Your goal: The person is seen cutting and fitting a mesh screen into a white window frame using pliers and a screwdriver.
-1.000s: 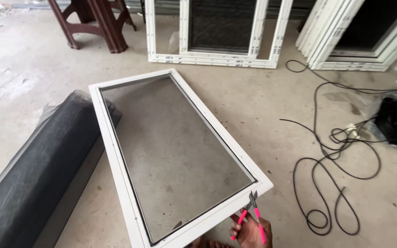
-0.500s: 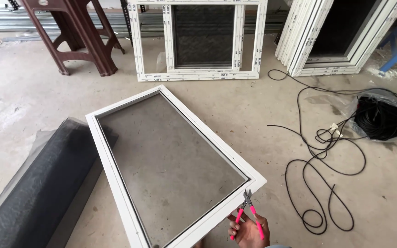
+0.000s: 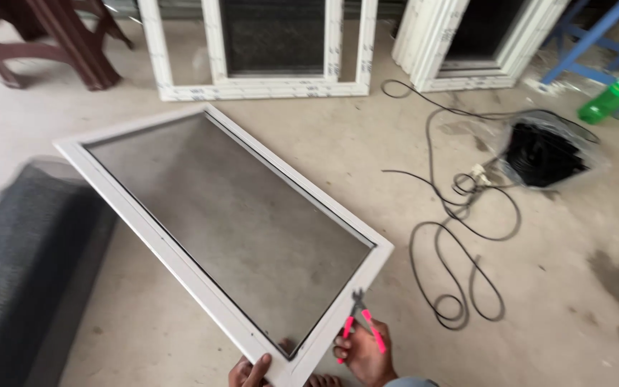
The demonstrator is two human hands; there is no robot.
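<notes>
The white screen frame with grey mesh is held off the concrete floor, tilted. Its long axis runs diagonally, from the near corner at the bottom centre of the view up toward the far left. One short end lies nearest the person; the other short end points toward the upper left. The right-hand near corner points toward the black cable.

The left hand grips the frame at its near corner, fingers wrapped over the white profile; only the fingers are in view. The right hand lies just beside the near short rail and is closed around the pink handles of a pair of pliers. The plier tip points up and away from the person and touches, or lies just off, the outer edge of that rail; which one cannot be determined.

Left of the frame, a roll of dark mesh lies on the floor, partly under the frame's long edge. Right of the frame, a black cable lies in loose loops, leading to a clear bag of black material. At the far edge of the floor, white window frames lean upright. A green bottle lies at the far right, near blue legs. A dark brown stool stands at the far left.
</notes>
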